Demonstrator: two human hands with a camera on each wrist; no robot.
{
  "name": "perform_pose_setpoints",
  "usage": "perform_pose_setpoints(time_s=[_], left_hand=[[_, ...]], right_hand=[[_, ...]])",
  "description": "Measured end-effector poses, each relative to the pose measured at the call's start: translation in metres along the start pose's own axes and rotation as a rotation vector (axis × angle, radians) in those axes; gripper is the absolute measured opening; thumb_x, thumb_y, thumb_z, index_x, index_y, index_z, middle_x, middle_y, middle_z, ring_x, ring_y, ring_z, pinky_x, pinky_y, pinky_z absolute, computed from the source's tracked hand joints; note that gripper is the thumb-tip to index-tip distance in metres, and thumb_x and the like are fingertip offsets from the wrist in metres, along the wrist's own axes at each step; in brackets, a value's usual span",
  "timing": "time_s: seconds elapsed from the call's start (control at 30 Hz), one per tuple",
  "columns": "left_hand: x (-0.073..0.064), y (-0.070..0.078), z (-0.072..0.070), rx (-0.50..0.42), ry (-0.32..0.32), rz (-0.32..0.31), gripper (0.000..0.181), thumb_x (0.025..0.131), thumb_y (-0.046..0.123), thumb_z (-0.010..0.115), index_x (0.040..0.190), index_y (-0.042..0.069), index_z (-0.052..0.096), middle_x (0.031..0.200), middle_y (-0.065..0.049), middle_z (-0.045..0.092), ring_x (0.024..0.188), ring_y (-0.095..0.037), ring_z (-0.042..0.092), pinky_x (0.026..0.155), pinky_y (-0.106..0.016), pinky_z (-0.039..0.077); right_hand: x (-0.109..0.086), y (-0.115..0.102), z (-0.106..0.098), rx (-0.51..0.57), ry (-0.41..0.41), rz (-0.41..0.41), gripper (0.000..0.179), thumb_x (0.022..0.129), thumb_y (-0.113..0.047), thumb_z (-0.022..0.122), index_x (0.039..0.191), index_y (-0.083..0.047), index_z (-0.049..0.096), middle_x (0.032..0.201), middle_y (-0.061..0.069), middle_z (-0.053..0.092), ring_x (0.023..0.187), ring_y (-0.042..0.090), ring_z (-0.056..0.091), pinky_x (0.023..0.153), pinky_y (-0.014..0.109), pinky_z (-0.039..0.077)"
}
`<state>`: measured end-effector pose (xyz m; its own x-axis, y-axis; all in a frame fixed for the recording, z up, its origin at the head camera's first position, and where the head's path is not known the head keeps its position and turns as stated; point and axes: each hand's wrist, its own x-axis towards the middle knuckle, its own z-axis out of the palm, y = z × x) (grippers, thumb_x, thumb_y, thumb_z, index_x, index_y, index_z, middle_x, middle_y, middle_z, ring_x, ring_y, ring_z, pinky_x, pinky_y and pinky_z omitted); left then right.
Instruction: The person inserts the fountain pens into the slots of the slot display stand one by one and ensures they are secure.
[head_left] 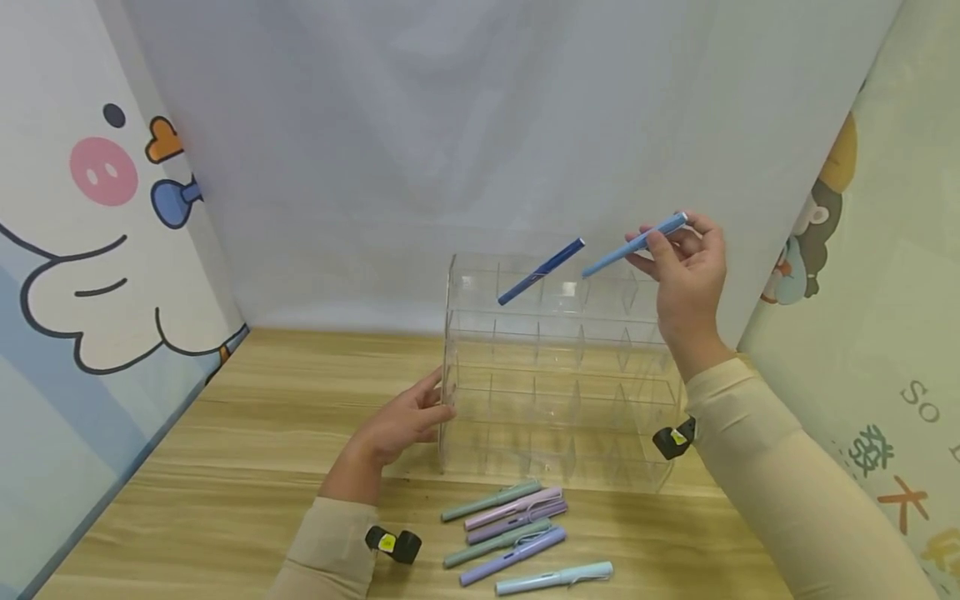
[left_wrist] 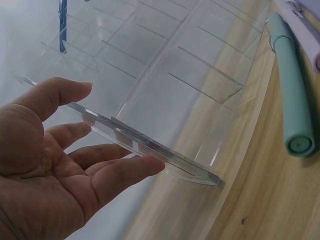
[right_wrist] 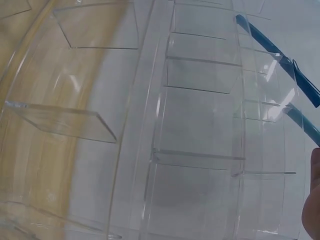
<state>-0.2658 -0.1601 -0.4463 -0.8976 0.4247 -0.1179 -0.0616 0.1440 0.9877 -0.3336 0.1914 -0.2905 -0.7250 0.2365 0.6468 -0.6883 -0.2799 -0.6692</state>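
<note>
A clear acrylic rack (head_left: 514, 400) with rows of divided compartments stands on the wooden table. My right hand (head_left: 690, 271) pinches a light blue pen (head_left: 630, 252) between thumb and fingers, slanted over the top right of the rack. To its left, a dark blue pen (head_left: 542, 272) lies slanted at the top row, clip showing. At the rack's left side, my left hand (head_left: 401, 421) touches the side panel (left_wrist: 145, 145) with fingers fairly straight, its thumb over the front edge. The right wrist view shows both pens, the dark blue pen (right_wrist: 272, 50) and the held pen (right_wrist: 302, 124).
In front of the rack lie several capped pens: a green pen (head_left: 491, 501), a pink pen (head_left: 513, 508), a purple pen (head_left: 517, 523), another green pen (head_left: 495, 543), a lavender pen (head_left: 513, 557) and a pale blue pen (head_left: 553, 578). A white curtain (head_left: 480, 150) hangs behind.
</note>
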Motion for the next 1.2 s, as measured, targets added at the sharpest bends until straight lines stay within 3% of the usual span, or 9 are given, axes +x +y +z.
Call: perform_pose_setpoints(time_s=[0.3, 0.73, 1.0, 1.2], left_hand=[[0.0018, -0.0007, 0.0000, 0.002, 0.002, 0.007, 0.073, 0.101, 0.020, 0.055, 0.159, 0.032, 0.013, 0.160, -0.015, 0.027, 0.141, -0.038, 0.036, 0.107, -0.060, 0.037], [0.0024, -0.0031, -0.0026, -0.006, 0.008, 0.006, 0.078, 0.097, 0.031, 0.063, 0.158, 0.033, 0.013, 0.159, -0.016, 0.028, 0.140, -0.037, 0.038, 0.106, -0.059, 0.038], [0.0010, -0.0012, -0.0001, -0.007, 0.014, 0.000, 0.079, 0.097, 0.031, 0.063, 0.159, 0.032, 0.014, 0.159, -0.018, 0.028, 0.140, -0.037, 0.037, 0.106, -0.059, 0.039], [0.0017, -0.0018, 0.0000, -0.003, 0.021, -0.007, 0.078, 0.098, 0.029, 0.062, 0.159, 0.032, 0.014, 0.159, -0.017, 0.029, 0.139, -0.037, 0.039, 0.106, -0.059, 0.039]], right_hand=[[-0.0009, 0.0017, -0.0011, -0.055, -0.051, 0.050, 0.048, 0.093, -0.007, 0.066, 0.132, -0.009, 0.039, 0.102, 0.024, 0.065, 0.089, 0.031, 0.073, 0.081, 0.039, 0.058], [0.0021, -0.0022, 0.0001, -0.209, -0.147, 0.096, 0.035, 0.097, -0.012, 0.060, 0.127, -0.008, 0.042, 0.100, 0.017, 0.065, 0.085, 0.021, 0.073, 0.079, 0.033, 0.058], [0.0037, -0.0023, -0.0023, -0.318, -0.206, 0.136, 0.027, 0.099, -0.013, 0.057, 0.122, -0.004, 0.046, 0.092, 0.010, 0.065, 0.081, 0.018, 0.072, 0.078, 0.028, 0.058], [0.0056, -0.0046, -0.0027, -0.476, -0.259, 0.164, 0.026, 0.101, -0.020, 0.054, 0.122, -0.007, 0.047, 0.095, 0.008, 0.067, 0.082, 0.016, 0.072, 0.080, 0.027, 0.058]])
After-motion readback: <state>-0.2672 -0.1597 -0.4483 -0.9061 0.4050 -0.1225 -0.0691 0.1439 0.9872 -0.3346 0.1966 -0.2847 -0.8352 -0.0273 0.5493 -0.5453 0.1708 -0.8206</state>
